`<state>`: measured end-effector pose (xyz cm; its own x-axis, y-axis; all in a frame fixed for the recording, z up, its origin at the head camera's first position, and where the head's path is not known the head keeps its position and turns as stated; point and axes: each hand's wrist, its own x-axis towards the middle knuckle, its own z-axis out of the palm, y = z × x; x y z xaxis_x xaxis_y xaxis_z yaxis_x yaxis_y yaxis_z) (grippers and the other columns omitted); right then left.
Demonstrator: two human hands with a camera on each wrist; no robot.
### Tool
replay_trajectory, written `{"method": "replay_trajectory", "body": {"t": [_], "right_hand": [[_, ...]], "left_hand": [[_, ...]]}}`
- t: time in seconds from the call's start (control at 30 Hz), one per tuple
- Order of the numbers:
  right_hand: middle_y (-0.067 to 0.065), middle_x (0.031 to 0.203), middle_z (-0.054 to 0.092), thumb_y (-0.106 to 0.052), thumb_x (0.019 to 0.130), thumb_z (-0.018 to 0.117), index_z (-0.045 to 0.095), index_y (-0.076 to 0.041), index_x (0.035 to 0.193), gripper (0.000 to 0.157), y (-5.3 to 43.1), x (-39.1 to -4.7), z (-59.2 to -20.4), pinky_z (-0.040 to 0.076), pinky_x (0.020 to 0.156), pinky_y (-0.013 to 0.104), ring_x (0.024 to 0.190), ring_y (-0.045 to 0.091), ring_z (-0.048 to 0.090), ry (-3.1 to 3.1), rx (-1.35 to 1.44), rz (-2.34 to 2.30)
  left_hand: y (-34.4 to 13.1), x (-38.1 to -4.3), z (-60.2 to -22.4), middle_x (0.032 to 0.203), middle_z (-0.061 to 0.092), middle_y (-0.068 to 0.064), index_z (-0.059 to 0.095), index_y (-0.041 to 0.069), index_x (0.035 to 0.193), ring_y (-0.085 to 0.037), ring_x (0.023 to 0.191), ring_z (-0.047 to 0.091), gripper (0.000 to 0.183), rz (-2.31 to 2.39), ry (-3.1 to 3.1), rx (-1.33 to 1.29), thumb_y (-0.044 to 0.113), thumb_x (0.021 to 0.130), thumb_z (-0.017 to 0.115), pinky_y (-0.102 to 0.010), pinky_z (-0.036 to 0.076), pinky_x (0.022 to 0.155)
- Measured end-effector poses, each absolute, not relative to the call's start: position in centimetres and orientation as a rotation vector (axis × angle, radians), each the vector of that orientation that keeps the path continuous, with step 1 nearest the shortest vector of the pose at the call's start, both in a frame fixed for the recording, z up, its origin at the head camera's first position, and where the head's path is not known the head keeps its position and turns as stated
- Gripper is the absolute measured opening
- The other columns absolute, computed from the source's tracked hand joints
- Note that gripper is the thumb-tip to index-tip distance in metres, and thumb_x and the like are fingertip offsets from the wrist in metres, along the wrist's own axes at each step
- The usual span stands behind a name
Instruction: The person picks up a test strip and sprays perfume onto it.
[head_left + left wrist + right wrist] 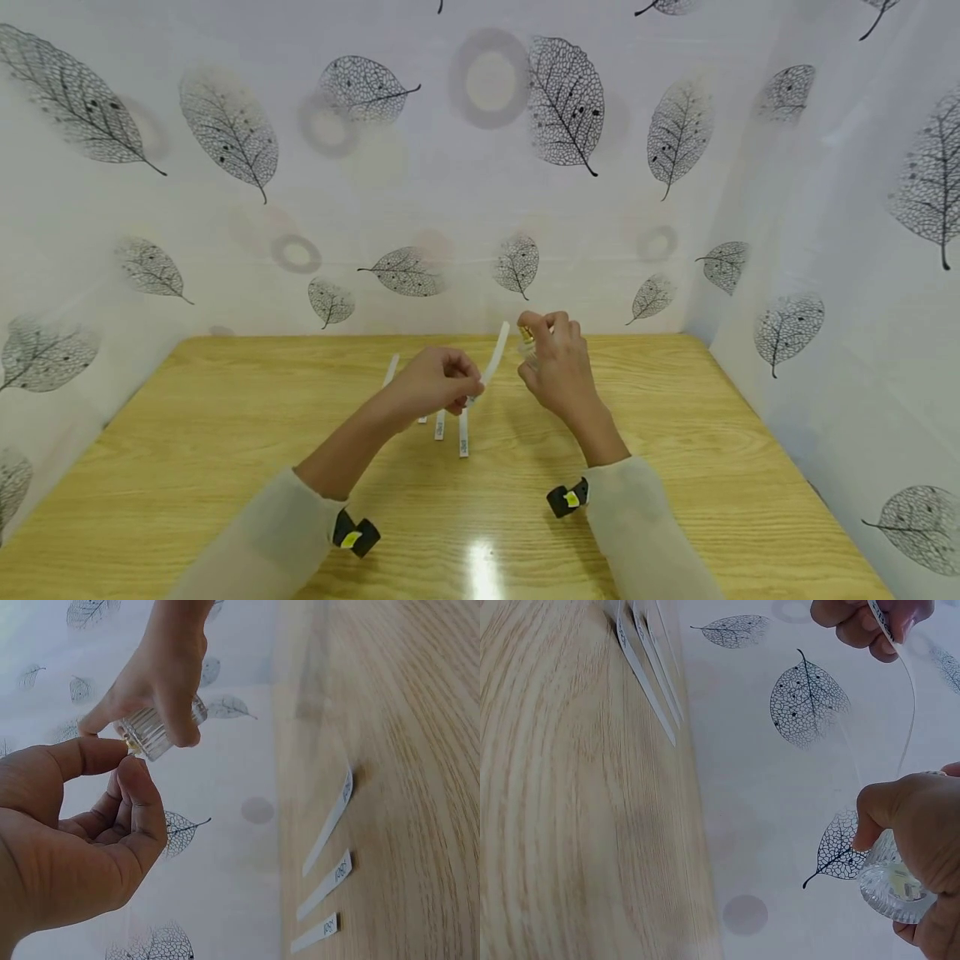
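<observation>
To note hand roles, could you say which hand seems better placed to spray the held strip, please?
Probably the right hand: it grips the glass bottle, gold top near the strip, while the left hand pinches that strip's end.

You wear long sleeves in a plain pale cream: your left sleeve (251,542) and right sleeve (648,529) look smooth and loose, each ending partway along the forearm. Beside the left one's edge you carry a small, blocky black camera (366,538) with a yellow label (350,540); beside the right one's, a similar black unit (558,502) bears a yellow patch (572,499).
</observation>
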<state>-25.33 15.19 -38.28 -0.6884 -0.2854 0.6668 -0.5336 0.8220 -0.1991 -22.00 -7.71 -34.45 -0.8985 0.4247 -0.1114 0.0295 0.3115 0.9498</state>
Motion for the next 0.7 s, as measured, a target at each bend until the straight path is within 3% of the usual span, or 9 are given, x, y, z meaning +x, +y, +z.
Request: {"method": "replay_trajectory", "body": {"t": [0.2,0.4,0.7], "right_hand": [[0.022,0.105,0.05,0.0,0.072,0.084,0.038,-0.023,0.127,0.075,15.18,-25.38,-38.3,0.044,0.061,0.046,0.079,0.038,0.049,-2.354,0.594,0.483],[0.021,0.104,0.049,-0.001,0.072,0.084,0.038,-0.023,0.126,0.074,15.16,-25.35,-38.27,0.042,0.061,0.044,0.078,0.036,0.048,-2.347,0.599,0.496],[0.021,0.105,0.049,-0.002,0.075,0.084,0.039,-0.022,0.126,0.071,15.13,-25.24,-38.27,0.04,0.06,0.043,0.077,0.035,0.046,-2.349,0.599,0.501]], "left_hand": [[-7.62,-21.67,-34.23,0.085,0.065,-0.01,0.067,0.003,0.099,-0.019,0.072,0.064,0.008,1.613,2.235,0.411,0.011,0.097,0.069,-0.041,0.061,0.074],[-7.71,-21.46,-34.13,0.084,0.064,-0.009,0.067,0.003,0.098,-0.02,0.072,0.063,0.008,1.613,2.23,0.434,0.011,0.098,0.068,-0.035,0.06,0.07],[-7.75,-21.27,-33.99,0.085,0.064,-0.01,0.067,0.003,0.1,-0.02,0.071,0.063,0.008,1.623,2.191,0.445,0.011,0.099,0.068,-0.036,0.06,0.071]]}}
